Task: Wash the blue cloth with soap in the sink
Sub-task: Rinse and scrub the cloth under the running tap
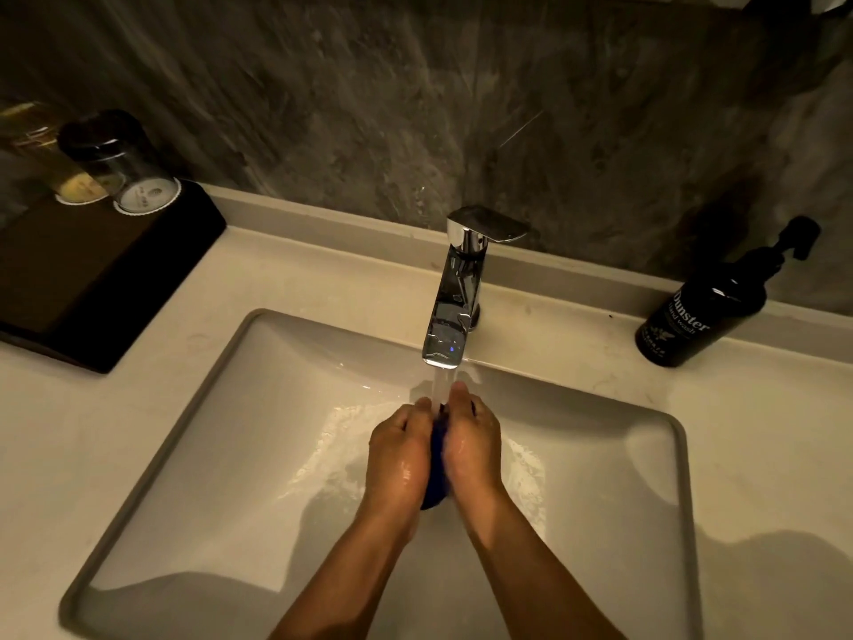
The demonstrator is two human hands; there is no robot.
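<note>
The blue cloth [436, 478] is bunched up and pressed between my two palms, with only a narrow dark blue strip showing. My left hand [399, 455] and my right hand [473, 443] are both wet and closed on it, held over the white sink [221, 478]. A stream of water runs from the chrome tap [454, 288] onto my fingertips and the top of the cloth. The black hand wash pump bottle [706, 311] stands on the counter at the right, apart from my hands.
A dark tray [101, 279] with two upturned glasses [124, 164] sits on the counter at the far left. A grey stone wall rises behind the tap. Water spreads over the sink floor around my hands.
</note>
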